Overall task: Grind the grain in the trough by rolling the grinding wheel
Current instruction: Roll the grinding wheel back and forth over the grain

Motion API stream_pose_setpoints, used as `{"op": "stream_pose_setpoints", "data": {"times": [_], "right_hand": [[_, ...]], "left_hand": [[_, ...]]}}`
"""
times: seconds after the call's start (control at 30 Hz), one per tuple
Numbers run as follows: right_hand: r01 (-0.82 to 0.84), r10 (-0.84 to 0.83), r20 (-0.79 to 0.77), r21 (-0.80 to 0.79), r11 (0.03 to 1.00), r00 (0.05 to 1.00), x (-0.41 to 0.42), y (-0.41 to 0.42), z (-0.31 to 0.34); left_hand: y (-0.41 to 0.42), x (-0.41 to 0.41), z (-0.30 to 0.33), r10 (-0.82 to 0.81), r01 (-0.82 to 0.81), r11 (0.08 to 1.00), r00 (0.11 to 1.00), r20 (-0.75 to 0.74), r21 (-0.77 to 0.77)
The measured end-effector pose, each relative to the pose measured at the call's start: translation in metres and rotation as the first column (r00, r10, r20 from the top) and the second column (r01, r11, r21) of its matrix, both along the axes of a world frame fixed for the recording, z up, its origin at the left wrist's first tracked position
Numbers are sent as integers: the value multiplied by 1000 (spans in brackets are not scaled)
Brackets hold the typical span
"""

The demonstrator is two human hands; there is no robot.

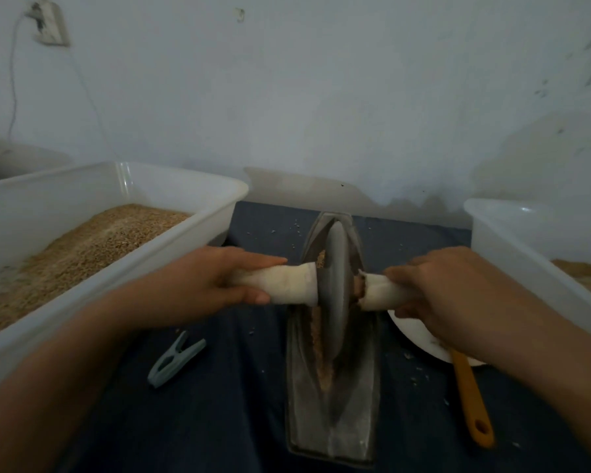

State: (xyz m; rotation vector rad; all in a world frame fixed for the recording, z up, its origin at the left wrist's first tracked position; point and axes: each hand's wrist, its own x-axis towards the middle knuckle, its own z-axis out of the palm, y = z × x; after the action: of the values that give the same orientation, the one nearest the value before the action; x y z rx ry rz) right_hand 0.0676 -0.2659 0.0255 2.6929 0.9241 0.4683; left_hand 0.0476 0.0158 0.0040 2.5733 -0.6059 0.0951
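Note:
A grey metal grinding wheel (pixel 336 291) stands upright in a long boat-shaped metal trough (pixel 333 428) on a dark blue cloth. Brown grain (pixel 316 331) lies in the trough's groove beside and under the wheel. An axle runs through the wheel, wrapped in white cloth on both sides. My left hand (pixel 219 279) grips the left wrapped handle (pixel 287 285). My right hand (pixel 458 295) grips the right wrapped handle (pixel 379 291). The wheel sits around the middle of the trough, slightly toward the far end.
A large white plastic tub (pixel 171 233) of grain stands at the left. Another white tub (pixel 512 240) stands at the right. A white plate (pixel 417 331) and an orange-handled tool (pixel 471 401) lie right of the trough. A grey-green clothes peg (pixel 176 360) lies left of it.

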Motion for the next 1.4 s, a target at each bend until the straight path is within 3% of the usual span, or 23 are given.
{"op": "stream_pose_setpoints", "data": {"times": [0.13, 0.27, 0.37, 0.47, 0.53, 0.6, 0.7, 0.77, 0.83, 0.9, 1.0, 1.13, 1.23, 1.3, 1.4], "right_hand": [[-9, 7, -135, -17, 1000, 991, -22, -6, 12], [31, -22, -127, 65, 997, 992, -14, -8, 5], [31, -33, 15, 111, 993, 999, 11, -2, -10], [100, -112, 84, 141, 985, 990, 31, -1, -21], [108, -120, 75, 149, 983, 990, 34, -3, -23], [79, -87, 61, 127, 989, 994, 28, -3, -19], [22, -22, 12, 29, 999, 1000, 9, 0, -7], [4, -5, -49, -18, 1000, 999, -5, -1, 3], [4, -8, -118, -37, 999, 993, -17, -4, 11], [10, -15, -153, -37, 999, 988, -22, -6, 13], [0, 0, -88, 2, 1000, 996, -16, -2, 6], [56, -60, 43, 90, 994, 997, 16, 4, -9], [93, -98, 34, 125, 988, 995, 27, 2, -14], [65, -68, 30, 103, 993, 997, 20, 1, -13], [3, -3, -1, 8, 1000, 1000, 2, 0, -3]], "left_hand": [[7, -14, 16, -154, 140, 986, 970, -190, -90], [5, -11, 12, -118, 106, 991, 980, -158, -85], [-3, 1, -5, 44, -46, 999, 996, 72, 17], [-14, 14, -22, 131, -205, 969, 899, 417, 139], [-16, 18, -24, 132, -225, 963, 876, 464, 151], [-13, 17, -19, 111, -171, 977, 918, 380, 127], [-2, 4, -5, 47, -48, 999, 996, 77, 20], [4, -6, 5, -45, 41, 999, 994, -100, -35], [7, -13, 14, -142, 129, 988, 972, -186, -82], [9, -15, 18, -194, 175, 979, 959, -206, -106], [6, -10, 12, -117, 105, 992, 976, -186, -72], [-7, 5, -10, 95, -100, 994, 989, 111, 43], [-11, 14, -18, 112, -156, 981, 943, 315, 119], [-9, 12, -13, 89, -121, 986, 963, 254, 111], [0, -2, 1, 8, -8, 1000, 1000, 5, 24]]}}
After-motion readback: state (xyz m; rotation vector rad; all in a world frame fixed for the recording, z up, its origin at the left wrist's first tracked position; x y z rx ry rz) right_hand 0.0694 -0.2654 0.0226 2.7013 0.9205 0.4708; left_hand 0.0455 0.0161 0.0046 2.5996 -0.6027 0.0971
